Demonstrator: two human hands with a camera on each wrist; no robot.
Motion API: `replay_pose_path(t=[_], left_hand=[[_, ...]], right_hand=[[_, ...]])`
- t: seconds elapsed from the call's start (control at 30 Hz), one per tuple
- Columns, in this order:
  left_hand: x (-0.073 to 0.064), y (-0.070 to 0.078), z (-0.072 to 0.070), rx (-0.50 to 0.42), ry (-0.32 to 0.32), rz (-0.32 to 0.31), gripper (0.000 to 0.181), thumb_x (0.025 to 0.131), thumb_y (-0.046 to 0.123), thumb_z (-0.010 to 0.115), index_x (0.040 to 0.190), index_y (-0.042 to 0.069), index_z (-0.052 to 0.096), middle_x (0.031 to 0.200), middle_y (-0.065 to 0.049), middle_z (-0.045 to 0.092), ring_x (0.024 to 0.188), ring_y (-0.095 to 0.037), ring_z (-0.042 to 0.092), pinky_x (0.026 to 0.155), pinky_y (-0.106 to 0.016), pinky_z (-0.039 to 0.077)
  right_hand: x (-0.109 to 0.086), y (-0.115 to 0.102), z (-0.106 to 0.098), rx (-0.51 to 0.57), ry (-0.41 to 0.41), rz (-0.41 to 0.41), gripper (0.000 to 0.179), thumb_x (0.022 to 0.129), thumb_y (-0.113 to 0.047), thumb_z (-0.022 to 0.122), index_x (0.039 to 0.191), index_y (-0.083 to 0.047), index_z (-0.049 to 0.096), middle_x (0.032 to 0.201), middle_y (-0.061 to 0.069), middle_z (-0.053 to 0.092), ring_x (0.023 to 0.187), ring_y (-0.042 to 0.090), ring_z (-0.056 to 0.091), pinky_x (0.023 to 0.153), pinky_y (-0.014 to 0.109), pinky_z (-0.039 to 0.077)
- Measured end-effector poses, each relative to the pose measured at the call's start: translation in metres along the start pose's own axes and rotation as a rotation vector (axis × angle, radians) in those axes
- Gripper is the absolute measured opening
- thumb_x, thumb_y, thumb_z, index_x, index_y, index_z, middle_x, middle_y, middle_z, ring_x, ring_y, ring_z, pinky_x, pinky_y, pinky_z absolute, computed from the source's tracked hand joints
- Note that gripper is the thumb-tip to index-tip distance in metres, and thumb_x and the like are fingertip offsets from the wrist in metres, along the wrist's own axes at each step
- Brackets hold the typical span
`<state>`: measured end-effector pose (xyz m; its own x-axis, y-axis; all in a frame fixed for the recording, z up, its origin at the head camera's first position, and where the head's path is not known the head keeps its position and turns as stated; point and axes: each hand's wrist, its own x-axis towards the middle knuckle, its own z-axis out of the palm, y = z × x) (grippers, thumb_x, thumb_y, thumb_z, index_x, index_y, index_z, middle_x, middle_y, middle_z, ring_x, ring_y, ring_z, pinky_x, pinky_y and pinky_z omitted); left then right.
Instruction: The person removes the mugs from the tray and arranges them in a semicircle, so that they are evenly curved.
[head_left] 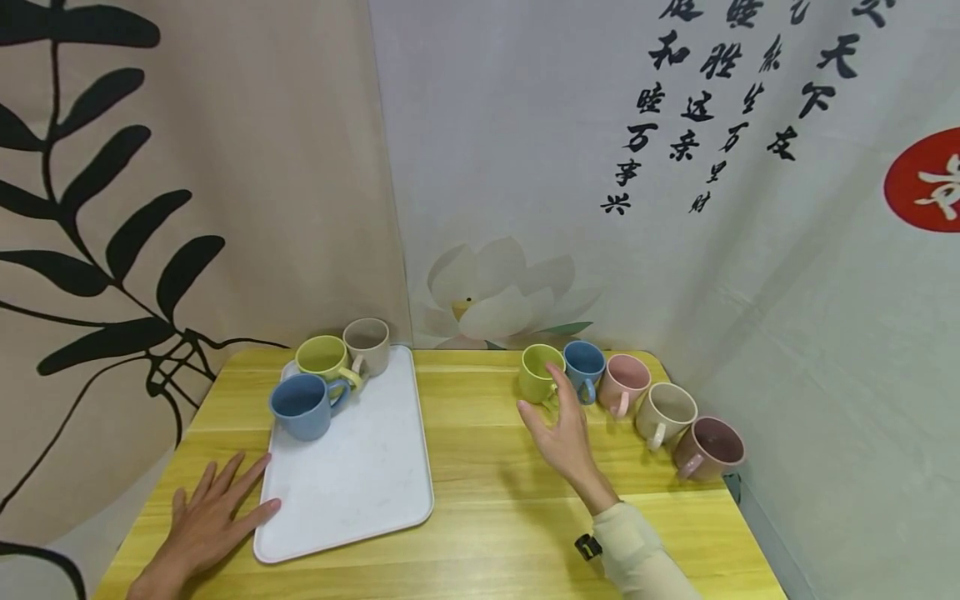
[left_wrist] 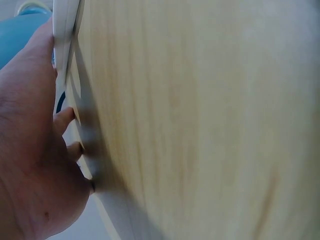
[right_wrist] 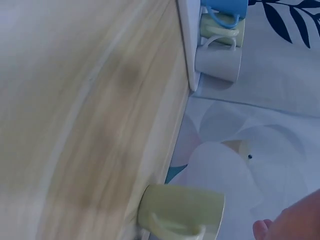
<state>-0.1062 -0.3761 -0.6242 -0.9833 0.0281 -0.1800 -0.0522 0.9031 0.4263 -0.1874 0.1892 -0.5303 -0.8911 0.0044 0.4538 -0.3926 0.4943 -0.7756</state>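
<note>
My left hand (head_left: 212, 515) lies with spread fingers on the table at the left edge of a white tray (head_left: 352, 504), the thumb over its rim. A blue mug (head_left: 306, 421), a yellow-green mug (head_left: 321, 354) and a grey-beige mug (head_left: 369, 343) stand close together at the tray's far left. Over the table on the right, my right hand (head_left: 564, 437) reaches toward another yellow-green mug (head_left: 534, 383), thumb and fingers apart and nothing held. Its fingertips overlap that mug's rim in the head view. In the right wrist view, the same mug (right_wrist: 182, 207) stands upright beside part of the hand.
Right of that mug, a blue mug (head_left: 583, 360), a pink mug (head_left: 624, 382), a beige mug (head_left: 664, 410) and a mauve mug (head_left: 708, 450) form a curved row along the wooden table's (head_left: 480, 467) far right edge. A printed curtain (head_left: 510, 167) hangs behind.
</note>
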Motion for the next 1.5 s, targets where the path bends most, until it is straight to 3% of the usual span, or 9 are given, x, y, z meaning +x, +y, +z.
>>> replay_pose_path(t=[0.33,0.7,1.07,1.37,1.5], left_hand=[[0.001,-0.001,0.001,-0.001,-0.011,-0.014,0.097,0.107,0.079,0.054,0.181,0.025,0.023,0.18,-0.044,0.012,0.159,-0.083,-0.001,0.111,-0.103,-0.01],[0.001,0.0,0.001,0.008,0.002,-0.003,0.096,0.107,0.078,0.054,0.181,0.025,0.024,0.18,-0.044,0.014,0.159,-0.083,0.001,0.111,-0.104,-0.007],[0.001,0.0,0.001,0.008,0.0,-0.004,0.097,0.107,0.079,0.055,0.181,0.023,0.026,0.179,-0.045,0.015,0.158,-0.084,0.002,0.11,-0.104,-0.007],[0.001,-0.001,0.0,-0.001,-0.005,-0.006,0.097,0.107,0.078,0.054,0.181,0.025,0.023,0.181,-0.043,0.012,0.159,-0.083,-0.001,0.111,-0.103,-0.01],[0.001,0.0,0.0,0.007,-0.008,-0.011,0.097,0.107,0.078,0.054,0.181,0.023,0.024,0.181,-0.043,0.012,0.159,-0.083,0.0,0.112,-0.103,-0.009]], right_hand=[[0.01,-0.013,0.018,0.033,-0.032,-0.032,0.077,0.104,-0.026,0.082,0.171,-0.019,0.046,0.177,0.014,0.049,0.165,0.038,0.048,0.131,0.066,0.046],[0.015,-0.02,0.038,0.096,-0.111,0.03,0.077,0.107,-0.033,0.079,0.173,-0.024,0.042,0.182,0.007,0.043,0.167,0.037,0.045,0.134,0.065,0.042],[0.014,-0.031,0.06,0.132,-0.165,0.001,0.076,0.106,-0.031,0.079,0.172,-0.019,0.044,0.181,0.01,0.044,0.165,0.036,0.047,0.13,0.066,0.045],[0.007,-0.044,0.086,0.163,-0.266,0.017,0.077,0.107,-0.037,0.077,0.174,-0.021,0.041,0.184,0.004,0.04,0.17,0.03,0.041,0.136,0.06,0.041],[0.003,-0.052,0.1,0.154,-0.304,0.0,0.078,0.107,-0.038,0.076,0.174,-0.017,0.04,0.182,0.007,0.043,0.169,0.031,0.043,0.136,0.06,0.043]])
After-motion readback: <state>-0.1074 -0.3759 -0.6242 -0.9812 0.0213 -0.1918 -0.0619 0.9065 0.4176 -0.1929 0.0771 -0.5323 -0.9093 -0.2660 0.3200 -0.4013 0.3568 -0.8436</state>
